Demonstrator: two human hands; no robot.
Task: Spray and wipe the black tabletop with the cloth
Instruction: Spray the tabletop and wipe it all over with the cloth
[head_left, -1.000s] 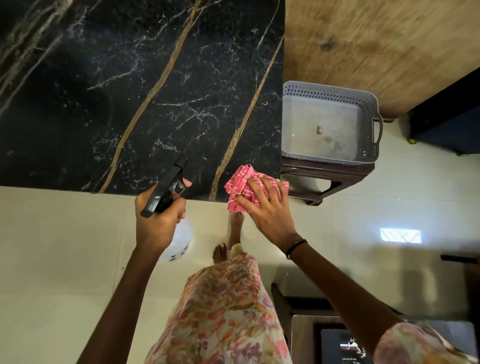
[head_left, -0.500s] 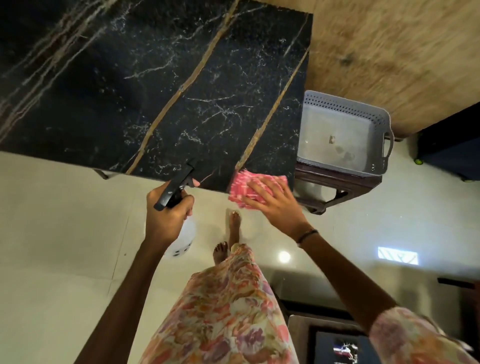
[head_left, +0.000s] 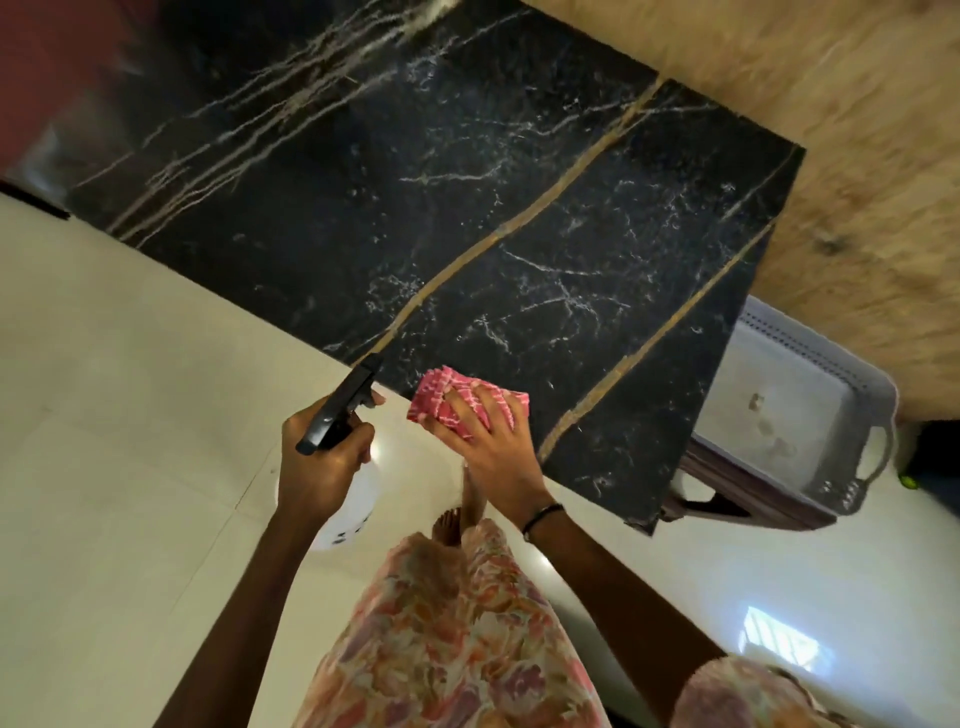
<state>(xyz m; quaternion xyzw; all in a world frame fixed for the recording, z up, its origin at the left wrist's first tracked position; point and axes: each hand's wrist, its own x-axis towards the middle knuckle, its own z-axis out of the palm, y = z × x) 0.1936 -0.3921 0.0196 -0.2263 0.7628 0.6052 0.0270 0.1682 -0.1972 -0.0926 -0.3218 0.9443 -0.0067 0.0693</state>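
The black marble tabletop (head_left: 467, 208) with gold and white veins fills the upper middle of the view. My left hand (head_left: 322, 457) grips a spray bottle (head_left: 343, 410) by its black trigger head; the white body hangs below my fist, just off the table's near edge. My right hand (head_left: 493, 441) lies with spread fingers on a folded pink checked cloth (head_left: 447, 392), which sits at the near edge of the tabletop. The nozzle points toward the table, left of the cloth.
A grey plastic basket (head_left: 810, 415) sits on a dark wooden stool (head_left: 743, 493) at the table's right end. A wooden wall (head_left: 831, 130) runs behind. Pale floor tiles (head_left: 130, 415) lie to the left and below. My bare foot (head_left: 447, 525) stands near the edge.
The view has swung, so the table now lies tilted and further right. My right hand and the cloth have slid left along the near edge, closer to the spray bottle.
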